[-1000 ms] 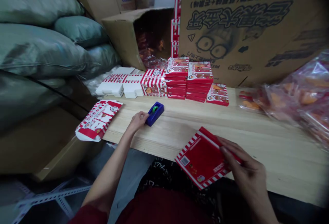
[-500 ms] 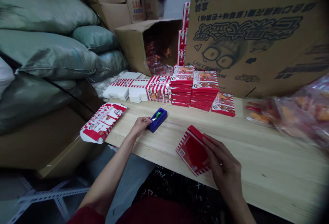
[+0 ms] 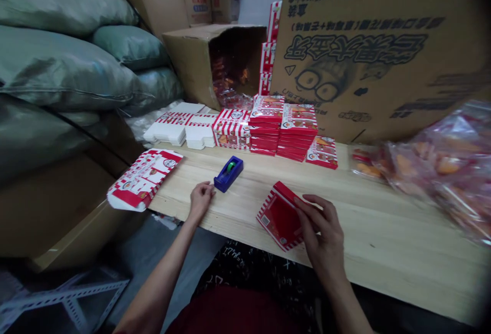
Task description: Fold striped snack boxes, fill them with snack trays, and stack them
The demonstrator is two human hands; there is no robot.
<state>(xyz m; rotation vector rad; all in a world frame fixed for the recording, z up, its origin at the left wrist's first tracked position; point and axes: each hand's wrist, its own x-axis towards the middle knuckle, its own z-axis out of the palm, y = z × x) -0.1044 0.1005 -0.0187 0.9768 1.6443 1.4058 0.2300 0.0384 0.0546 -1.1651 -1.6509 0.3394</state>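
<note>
My right hand (image 3: 321,229) holds a red box with red-and-white striped edges (image 3: 279,216) against the near edge of the wooden table (image 3: 383,226), fingers wrapped over its right side. My left hand (image 3: 200,198) rests on the table just left of a small blue tape dispenser (image 3: 228,173); its fingertips are pinched together at the dispenser's near end, and what they pinch is too small to make out.
Stacks of filled red boxes (image 3: 284,127) and flat folded cartons (image 3: 180,127) line the table's back. A bundle of flat cartons (image 3: 143,178) overhangs the left edge. Clear snack bags (image 3: 441,170) lie at right. Large cardboard boxes (image 3: 368,47) and green sacks (image 3: 65,68) stand behind.
My right hand has drawn the red box in from the table's overhang to the left and tilted it up. My left hand has slipped back from the tape dispenser's side to its near end.
</note>
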